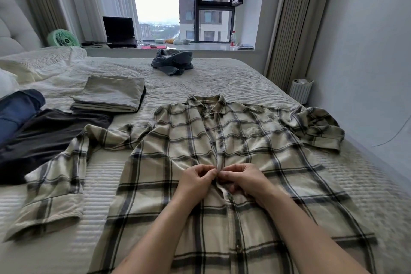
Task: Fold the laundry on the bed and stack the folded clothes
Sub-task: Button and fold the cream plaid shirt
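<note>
A beige and black plaid shirt [255,140] lies face up on the bed [222,78], collar away from me, left sleeve stretched out, right sleeve bunched near the wall. My left hand [195,181] and my right hand [244,179] meet at the button strip in the middle of the shirt, each pinching an edge of the placket. To the left lies a stack of folded beige clothes [111,93] on a dark folded piece. A crumpled grey garment [172,62] sits at the far side of the bed.
A dark garment [44,138] and a blue one [15,111] lie spread at the left. Pillows [42,62] lie at the headboard. The windowsill holds a laptop [120,31], a green fan [63,39] and a bottle [232,39]. A white bin [300,90] stands by the right wall.
</note>
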